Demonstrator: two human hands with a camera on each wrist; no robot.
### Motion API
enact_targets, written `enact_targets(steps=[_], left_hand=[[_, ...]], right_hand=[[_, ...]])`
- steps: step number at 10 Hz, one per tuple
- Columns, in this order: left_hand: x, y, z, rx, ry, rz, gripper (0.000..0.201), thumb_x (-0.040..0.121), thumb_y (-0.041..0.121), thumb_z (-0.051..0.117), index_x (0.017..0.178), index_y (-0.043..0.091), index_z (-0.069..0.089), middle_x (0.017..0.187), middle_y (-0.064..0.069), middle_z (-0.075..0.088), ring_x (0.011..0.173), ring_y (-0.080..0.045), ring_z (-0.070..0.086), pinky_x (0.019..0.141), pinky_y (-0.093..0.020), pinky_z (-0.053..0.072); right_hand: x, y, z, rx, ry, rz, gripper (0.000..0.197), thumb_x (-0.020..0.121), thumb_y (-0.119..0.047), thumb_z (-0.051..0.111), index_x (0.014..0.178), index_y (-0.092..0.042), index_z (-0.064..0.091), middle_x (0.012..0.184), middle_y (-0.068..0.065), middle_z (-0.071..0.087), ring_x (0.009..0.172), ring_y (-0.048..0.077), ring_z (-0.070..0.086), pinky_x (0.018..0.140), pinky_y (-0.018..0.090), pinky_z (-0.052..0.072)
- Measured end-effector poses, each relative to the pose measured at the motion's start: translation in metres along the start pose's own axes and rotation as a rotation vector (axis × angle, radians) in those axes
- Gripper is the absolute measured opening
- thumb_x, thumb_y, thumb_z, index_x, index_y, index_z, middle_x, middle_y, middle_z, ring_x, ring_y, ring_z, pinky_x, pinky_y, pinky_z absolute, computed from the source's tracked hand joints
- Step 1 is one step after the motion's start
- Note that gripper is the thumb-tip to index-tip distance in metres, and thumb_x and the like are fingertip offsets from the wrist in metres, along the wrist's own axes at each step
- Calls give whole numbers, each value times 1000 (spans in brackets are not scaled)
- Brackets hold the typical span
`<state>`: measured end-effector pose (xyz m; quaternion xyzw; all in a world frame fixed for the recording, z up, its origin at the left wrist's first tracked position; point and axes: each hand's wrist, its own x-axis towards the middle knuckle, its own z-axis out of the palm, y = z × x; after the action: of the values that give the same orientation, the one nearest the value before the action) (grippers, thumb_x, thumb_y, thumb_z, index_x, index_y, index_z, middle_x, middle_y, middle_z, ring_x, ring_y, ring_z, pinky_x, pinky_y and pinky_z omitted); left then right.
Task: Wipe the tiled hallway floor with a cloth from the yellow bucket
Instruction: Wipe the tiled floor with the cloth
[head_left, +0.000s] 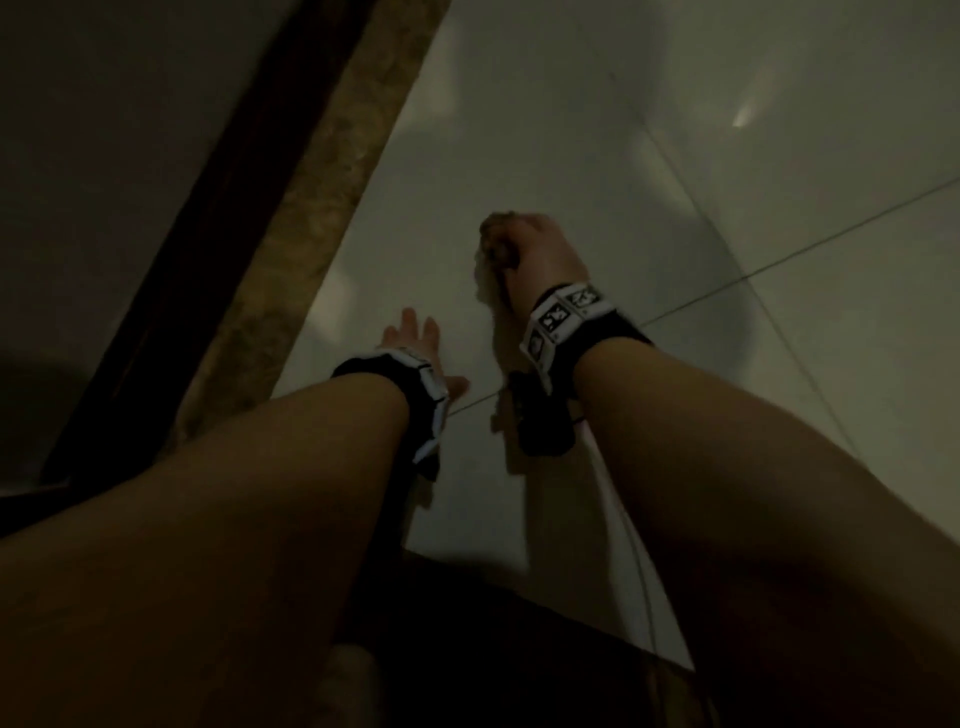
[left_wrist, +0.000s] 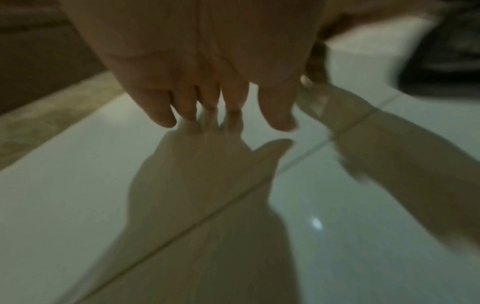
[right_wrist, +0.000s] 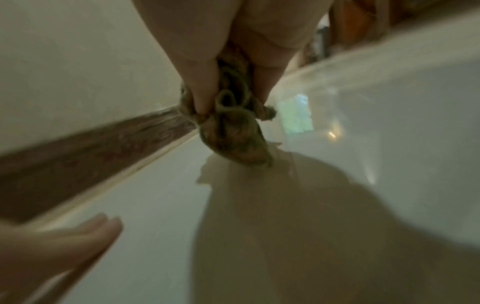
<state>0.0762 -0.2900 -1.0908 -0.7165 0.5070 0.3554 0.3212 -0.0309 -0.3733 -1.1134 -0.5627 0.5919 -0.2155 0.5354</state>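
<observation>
My right hand (head_left: 524, 249) grips a bunched brownish cloth (head_left: 496, 241) over the glossy pale tiled floor (head_left: 675, 156). In the right wrist view the cloth (right_wrist: 233, 133) bulges out between thumb and fingers (right_wrist: 205, 86), its lower end touching or just above the tile. My left hand (head_left: 410, 338) lies to the left and nearer me, fingers straight and spread, resting on or just over the floor. The left wrist view shows its fingertips (left_wrist: 280, 115) meeting their reflection on the tile (left_wrist: 78, 185). The yellow bucket is not in view.
A brown speckled skirting strip (head_left: 322, 208) and a dark door frame (head_left: 197, 249) run diagonally along the left. Grout lines (head_left: 779, 260) cross the floor on the right. Light glints off the tile (head_left: 743, 114). My dark-clothed knee (head_left: 493, 649) is at the bottom.
</observation>
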Motion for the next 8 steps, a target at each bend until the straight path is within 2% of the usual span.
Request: enact_targets(steps=[1, 2, 3, 4, 5, 6, 7, 8], left_hand=[[4, -6, 9, -62, -17, 23, 108, 82, 55, 58, 150, 19, -17, 159, -7, -22, 149, -30, -6, 120, -44, 13], [5, -11, 15, -96, 13, 36, 114, 78, 53, 65, 149, 24, -19, 158, -3, -25, 149, -27, -9, 120, -42, 14], [6, -10, 16, -67, 31, 29, 115, 77, 55, 66, 149, 25, -19, 158, -3, -25, 149, -27, -8, 120, -41, 14], [9, -5, 10, -10, 34, -12, 116, 76, 56, 66, 150, 22, -17, 159, -6, -22, 149, -29, -3, 119, -43, 18], [7, 9, 4, 44, 84, -60, 109, 78, 58, 62, 152, 14, -6, 160, -12, -9, 147, -34, 13, 116, -42, 26], [-1, 29, -2, 30, 173, -11, 86, 83, 47, 62, 147, 9, 18, 154, -17, 20, 137, -37, 34, 108, -39, 36], [-12, 54, 5, 46, 223, 156, 70, 85, 34, 63, 141, 7, 30, 146, -18, 34, 132, -34, 40, 104, -37, 39], [-28, 94, 18, 102, 239, 341, 65, 89, 30, 55, 147, 14, 28, 151, -14, 29, 135, -33, 39, 109, -38, 37]], right_hand=[[11, -17, 7, -162, -100, -42, 32, 78, -22, 54, 108, -17, 63, 108, 12, 63, 99, 28, 60, 85, 33, 48], [1, 9, 13, -742, -127, -248, 39, 89, -12, 48, 128, -14, 53, 140, 8, 44, 126, 25, 45, 101, 32, 39], [-12, 20, 12, -756, -92, -339, 42, 92, -16, 47, 133, -17, 48, 145, 4, 40, 132, 25, 40, 106, 31, 39], [-16, 25, 7, -751, -156, -355, 51, 91, -14, 51, 141, -19, 40, 152, 4, 32, 138, 24, 34, 113, 29, 31], [-44, 37, -3, -731, -207, -365, 53, 89, -17, 54, 140, -23, 42, 152, 1, 32, 136, 22, 37, 112, 28, 33], [-76, 54, -26, -670, -205, -307, 48, 90, -19, 52, 137, -27, 45, 151, -3, 33, 133, 19, 41, 109, 26, 36], [-102, 73, -61, -588, -141, -117, 39, 91, -19, 48, 130, -25, 50, 145, -7, 40, 125, 17, 47, 94, 19, 38], [-129, 98, -97, -363, -26, 51, 32, 90, -28, 48, 120, -32, 56, 129, -14, 53, 99, 6, 55, 96, 15, 41]])
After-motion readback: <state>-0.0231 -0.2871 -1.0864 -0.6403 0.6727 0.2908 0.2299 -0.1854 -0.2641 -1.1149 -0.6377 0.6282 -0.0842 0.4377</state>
